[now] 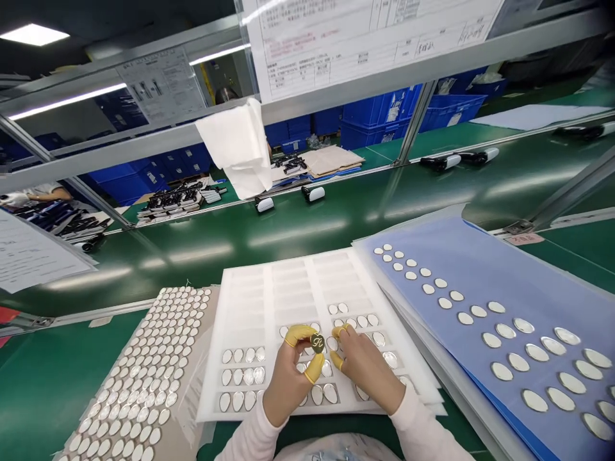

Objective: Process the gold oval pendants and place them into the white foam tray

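My left hand, with yellow finger cots, pinches a small dark round badge with a gold letter, held over the white foam tray. My right hand, also in yellow cots, rests with curled fingers on the tray beside the badge, fingertips touching the shiny oval pieces lying in the tray's slots. Whether it grips one is hidden.
A sheet with several rows of oval stickers lies at left. At right a blue sheet carries more oval pieces. A green conveyor belt carries black-and-white devices. A white cloth hangs from the rail. Blue crates stand behind.
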A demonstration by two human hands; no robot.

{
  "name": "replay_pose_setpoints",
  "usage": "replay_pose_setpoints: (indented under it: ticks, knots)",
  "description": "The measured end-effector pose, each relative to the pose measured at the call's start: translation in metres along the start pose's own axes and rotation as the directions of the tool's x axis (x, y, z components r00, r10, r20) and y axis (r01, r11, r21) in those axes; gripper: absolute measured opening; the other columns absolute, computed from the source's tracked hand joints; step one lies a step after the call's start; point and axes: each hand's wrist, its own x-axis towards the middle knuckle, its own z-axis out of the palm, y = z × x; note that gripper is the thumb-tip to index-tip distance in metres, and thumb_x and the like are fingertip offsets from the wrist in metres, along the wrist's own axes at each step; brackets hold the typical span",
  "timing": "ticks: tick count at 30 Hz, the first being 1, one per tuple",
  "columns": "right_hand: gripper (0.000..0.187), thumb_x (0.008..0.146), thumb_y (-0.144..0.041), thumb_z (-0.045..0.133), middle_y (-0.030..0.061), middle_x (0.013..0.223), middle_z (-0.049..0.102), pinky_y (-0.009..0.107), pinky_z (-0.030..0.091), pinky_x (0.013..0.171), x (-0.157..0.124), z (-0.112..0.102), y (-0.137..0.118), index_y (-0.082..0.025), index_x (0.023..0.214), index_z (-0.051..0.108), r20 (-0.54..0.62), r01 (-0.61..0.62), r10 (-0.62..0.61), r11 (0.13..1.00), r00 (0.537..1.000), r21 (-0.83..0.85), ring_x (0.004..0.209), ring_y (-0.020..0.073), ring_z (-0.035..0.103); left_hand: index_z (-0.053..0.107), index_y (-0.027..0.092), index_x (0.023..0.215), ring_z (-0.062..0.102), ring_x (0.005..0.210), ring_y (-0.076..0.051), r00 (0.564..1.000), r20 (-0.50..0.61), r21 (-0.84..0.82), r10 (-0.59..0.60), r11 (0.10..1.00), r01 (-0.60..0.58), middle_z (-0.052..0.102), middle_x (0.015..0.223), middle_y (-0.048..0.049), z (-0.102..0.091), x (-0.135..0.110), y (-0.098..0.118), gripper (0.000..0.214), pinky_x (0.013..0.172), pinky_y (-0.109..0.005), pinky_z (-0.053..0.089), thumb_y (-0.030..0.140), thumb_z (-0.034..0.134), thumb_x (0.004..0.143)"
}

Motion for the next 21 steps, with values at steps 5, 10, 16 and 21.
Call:
replay_pose_setpoints:
  ticks: [5,10,16,21]
  knots:
    - [0.043,0.087,-0.026,0.065,0.0109,0.11,0.067,0.039,0.053,0.079,-0.003,-0.054,-0.014,-0.02,0.129,0.056,-0.047,0.114,-0.113,0.993,0.992,0.021,0.092,0.0279,0.067,0.061,0.021,0.112,0.064,0.1,-0.018,0.999,-0.003,0.019,-0.033,0.999,0.033,0.063,0.111,-0.0071,-0.004,0.0,-0.004,0.03,0.096,-0.035,0.053,0.015,0.065,0.083]
    - [0.05,0.081,-0.037,0.068,0.0017,0.088,0.059,0.039,0.051,0.077,0.06,-0.135,-0.049,-0.023,0.126,0.054,-0.281,0.233,-0.123,0.885,0.952,0.402,0.079,0.0228,0.062,0.062,0.02,0.115,0.064,0.1,-0.019,0.998,-0.008,-0.014,-0.068,0.998,0.068,0.065,0.11,-0.0078,-0.01,-0.009,-0.007,0.034,0.098,-0.035,0.052,0.019,0.069,0.082]
    - [0.059,0.078,-0.037,0.072,0.0056,0.102,0.062,0.039,0.05,0.082,0.181,-0.191,-0.11,-0.019,0.13,0.049,-0.381,0.324,-0.122,0.785,0.916,0.528,0.075,0.0184,0.058,0.065,0.018,0.115,0.066,0.091,-0.019,0.977,-0.205,-0.102,-0.063,0.994,0.043,0.067,0.103,-0.0097,-0.014,-0.025,-0.016,0.042,0.092,-0.033,0.053,0.035,0.078,0.078]
    - [0.052,0.082,-0.041,0.067,0.0076,0.106,0.065,0.038,0.05,0.088,0.23,-0.202,-0.152,-0.017,0.126,0.052,-0.454,0.425,-0.128,0.633,0.882,0.647,0.088,0.0196,0.062,0.065,0.017,0.114,0.066,0.085,-0.018,0.95,-0.307,-0.139,-0.058,0.99,0.015,0.068,0.1,-0.0092,-0.02,-0.03,-0.026,0.051,0.089,-0.032,0.054,0.046,0.081,0.075]
